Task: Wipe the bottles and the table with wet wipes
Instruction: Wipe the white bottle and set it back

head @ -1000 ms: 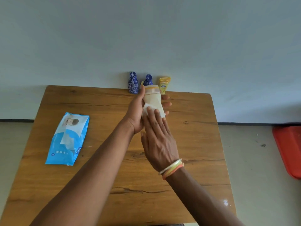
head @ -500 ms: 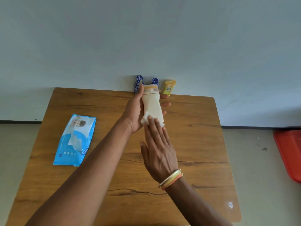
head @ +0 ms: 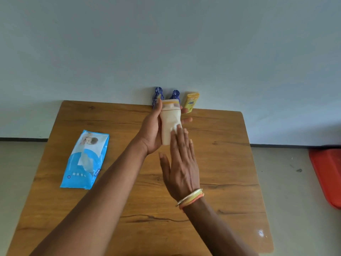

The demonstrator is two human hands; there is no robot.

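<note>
Both hands met above the table [head: 212, 163]: the left hand [head: 150, 133] clasped the cream bottle [head: 168, 122] steady, while the right hand [head: 181, 166], fingers flat, pressed a wipe [head: 174, 128] against it to rub.

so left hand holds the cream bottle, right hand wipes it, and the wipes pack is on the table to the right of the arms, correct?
Not quite. The head view shows the wipes pack lying left of the arms, not right. The rest holds: the left hand holds the cream bottle while the right hand presses a wipe on it.
</note>
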